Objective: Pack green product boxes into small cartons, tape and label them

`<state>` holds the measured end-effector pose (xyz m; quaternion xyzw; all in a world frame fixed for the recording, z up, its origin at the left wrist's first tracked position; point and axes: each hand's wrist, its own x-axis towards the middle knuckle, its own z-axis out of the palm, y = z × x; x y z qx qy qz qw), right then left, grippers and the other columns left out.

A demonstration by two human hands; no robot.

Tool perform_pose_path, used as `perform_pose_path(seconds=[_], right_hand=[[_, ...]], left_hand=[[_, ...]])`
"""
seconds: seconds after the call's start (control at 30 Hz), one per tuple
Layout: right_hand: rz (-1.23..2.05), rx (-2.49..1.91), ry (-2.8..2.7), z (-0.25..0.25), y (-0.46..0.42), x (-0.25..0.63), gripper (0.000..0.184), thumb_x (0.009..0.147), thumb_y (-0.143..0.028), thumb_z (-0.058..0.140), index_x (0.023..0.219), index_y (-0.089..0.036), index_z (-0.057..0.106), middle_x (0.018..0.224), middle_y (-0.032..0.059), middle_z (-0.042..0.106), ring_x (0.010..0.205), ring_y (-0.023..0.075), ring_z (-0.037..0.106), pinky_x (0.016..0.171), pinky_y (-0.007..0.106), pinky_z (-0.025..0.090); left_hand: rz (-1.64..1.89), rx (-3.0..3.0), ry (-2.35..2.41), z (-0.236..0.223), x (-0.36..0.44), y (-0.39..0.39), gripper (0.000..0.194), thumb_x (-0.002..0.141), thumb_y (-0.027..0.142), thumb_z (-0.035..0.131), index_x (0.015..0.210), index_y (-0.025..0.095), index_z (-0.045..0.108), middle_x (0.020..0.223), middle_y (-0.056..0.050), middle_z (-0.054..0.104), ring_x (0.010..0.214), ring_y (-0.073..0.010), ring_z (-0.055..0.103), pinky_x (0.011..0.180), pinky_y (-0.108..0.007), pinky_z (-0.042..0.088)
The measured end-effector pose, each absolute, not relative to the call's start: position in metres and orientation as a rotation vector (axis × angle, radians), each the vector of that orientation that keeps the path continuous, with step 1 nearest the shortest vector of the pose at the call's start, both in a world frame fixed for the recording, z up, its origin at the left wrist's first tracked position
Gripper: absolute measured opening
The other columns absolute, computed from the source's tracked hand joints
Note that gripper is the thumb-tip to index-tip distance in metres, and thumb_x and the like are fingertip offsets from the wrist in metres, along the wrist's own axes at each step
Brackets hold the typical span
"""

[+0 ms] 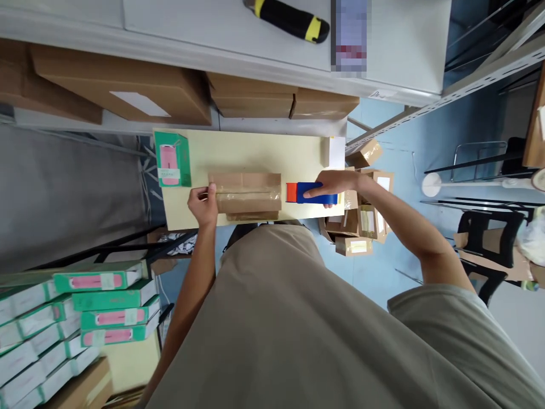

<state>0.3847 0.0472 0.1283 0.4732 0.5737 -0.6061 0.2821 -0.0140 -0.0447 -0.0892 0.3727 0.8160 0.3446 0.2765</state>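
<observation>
A brown cardboard box (249, 184) lies on the pale yellow tabletop (255, 150), with shiny clear tape along its middle. My left hand (204, 205) pinches the box's left end, thumb on top and the other fingers curled at the edge. To the right of the box, my right hand (338, 183) is wrapped over a blue tape dispenser (315, 193) with an orange front end. That front end points at the box, a small gap away. Some of the right fingers are hidden behind the dispenser.
A green box with a pink picture (172, 159) stands at the table's left end, a small white box (335, 151) at the right. Above is a shelf with a black-and-yellow utility knife (292, 21). Stacked green boxes (113, 298) are lower left; cartons (361, 218) lie right.
</observation>
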Motion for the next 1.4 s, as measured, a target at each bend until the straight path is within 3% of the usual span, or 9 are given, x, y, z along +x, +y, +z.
perform_pose_path(seconds=[0.2, 0.33, 0.47, 0.67, 0.83, 0.9, 1.13, 1.23, 1.4], right_hand=[[-1.45, 1.307, 1.6, 0.095, 0.039, 0.417, 0.07, 0.102, -0.079, 0.069, 0.095, -0.01, 0.086, 0.085, 0.0161, 0.085, 0.077, 0.026, 0.079, 0.075, 0.036, 0.057], [-1.153, 1.374, 1.668, 0.053, 0.033, 0.385, 0.065, 0.105, -0.069, 0.073, 0.116, -0.006, 0.084, 0.104, 0.0246, 0.086, 0.095, 0.0349, 0.084, 0.082, 0.04, 0.06], [-1.071, 1.437, 1.695, 0.031, 0.024, 0.357, 0.064, 0.108, -0.066, 0.071, 0.135, -0.008, 0.078, 0.126, 0.028, 0.083, 0.117, 0.0382, 0.082, 0.094, 0.04, 0.062], [-0.99, 1.56, 1.71, 0.027, 0.005, 0.337, 0.057, 0.109, -0.065, 0.07, 0.126, -0.011, 0.082, 0.125, 0.0275, 0.083, 0.119, 0.0378, 0.082, 0.095, 0.04, 0.063], [-0.893, 1.681, 1.72, 0.012, -0.018, 0.313, 0.036, 0.114, -0.042, 0.065, 0.122, -0.012, 0.083, 0.123, 0.0261, 0.084, 0.117, 0.0371, 0.082, 0.091, 0.042, 0.061], [-0.921, 1.744, 1.691, 0.011, -0.029, 0.309, 0.037, 0.115, -0.042, 0.063, 0.124, -0.012, 0.083, 0.124, 0.0253, 0.084, 0.117, 0.0358, 0.082, 0.091, 0.041, 0.061], [-1.002, 2.192, 1.508, 0.067, -0.062, 0.326, 0.058, 0.115, -0.066, 0.052, 0.124, -0.015, 0.079, 0.122, 0.0267, 0.085, 0.117, 0.0392, 0.083, 0.084, 0.039, 0.059], [-1.093, 2.216, 1.659, 0.107, -0.042, 0.319, 0.047, 0.113, -0.06, 0.058, 0.122, -0.017, 0.076, 0.117, 0.023, 0.086, 0.111, 0.039, 0.084, 0.08, 0.038, 0.056], [-1.126, 2.197, 2.143, 0.181, 0.046, 0.254, 0.043, 0.109, -0.048, 0.063, 0.139, -0.018, 0.063, 0.122, 0.0172, 0.084, 0.109, 0.0351, 0.082, 0.082, 0.035, 0.056]], left_hand=[[0.909, 1.024, 2.22, -0.097, -0.013, -0.046, 0.022, 0.101, 0.039, 0.067, 0.096, 0.018, 0.066, 0.097, -0.007, 0.075, 0.098, -0.0231, 0.074, 0.102, -0.039, 0.062], [0.875, 1.045, 2.263, -0.101, -0.014, -0.047, 0.024, 0.101, 0.042, 0.065, 0.099, 0.018, 0.069, 0.103, -0.009, 0.078, 0.103, -0.0259, 0.076, 0.105, -0.042, 0.063], [0.812, 1.062, 2.295, -0.103, -0.015, -0.048, 0.03, 0.102, 0.046, 0.063, 0.103, 0.018, 0.072, 0.107, -0.011, 0.08, 0.106, -0.0271, 0.077, 0.105, -0.042, 0.064], [0.8, 1.022, 2.284, -0.101, -0.014, -0.046, 0.034, 0.103, 0.045, 0.06, 0.109, 0.014, 0.073, 0.115, -0.016, 0.081, 0.111, -0.0287, 0.078, 0.11, -0.043, 0.062], [0.806, 1.009, 2.263, -0.093, -0.009, -0.04, 0.032, 0.102, 0.044, 0.061, 0.105, 0.015, 0.072, 0.112, -0.015, 0.081, 0.11, -0.0282, 0.077, 0.107, -0.041, 0.062], [0.804, 1.002, 2.233, -0.087, -0.009, -0.038, 0.028, 0.101, 0.043, 0.063, 0.102, 0.016, 0.071, 0.111, -0.014, 0.081, 0.109, -0.0276, 0.077, 0.107, -0.041, 0.062], [1.068, 1.016, 2.099, -0.035, 0.004, -0.035, 0.026, 0.099, 0.039, 0.063, 0.115, 0.02, 0.071, 0.127, -0.016, 0.079, 0.118, -0.0274, 0.076, 0.105, -0.043, 0.063], [1.257, 1.176, 1.871, 0.011, 0.028, -0.022, 0.026, 0.105, 0.04, 0.059, 0.115, 0.023, 0.075, 0.12, -0.013, 0.08, 0.114, -0.0272, 0.077, 0.108, -0.045, 0.062], [1.489, 1.516, 1.456, 0.104, 0.054, 0.034, 0.025, 0.109, 0.047, 0.066, 0.112, 0.029, 0.083, 0.118, -0.01, 0.081, 0.12, -0.0296, 0.077, 0.116, -0.048, 0.059]])
